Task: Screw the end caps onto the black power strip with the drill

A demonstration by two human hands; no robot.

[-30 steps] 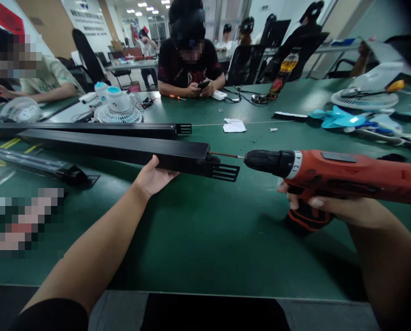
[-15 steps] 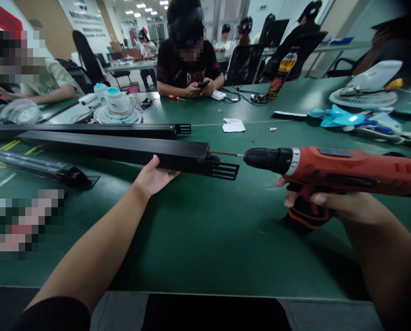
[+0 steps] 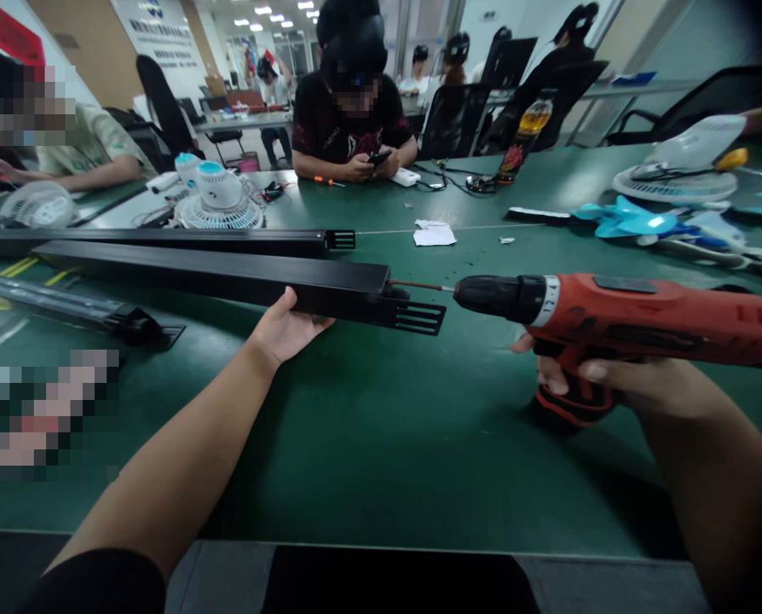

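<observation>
Left-hand fingers (image 3: pixel 286 300) grasp a long black bar (image 3: pixel 215 266) near one end, thumb against its near face, the other fingertips hidden beneath; most of the bar stretches left of that grip. Right-hand fingers (image 3: pixel 552 375) wrap the handle of a red power drill (image 3: pixel 649 317), its black chuck ahead of and to the left of them. A thin reddish rod (image 3: pixel 416 285) spans bar end and chuck, between the two grips. Beyond the left fingers, a second black bar (image 3: pixel 240 241) lies on the green counter (image 3: pixel 387 460).
</observation>
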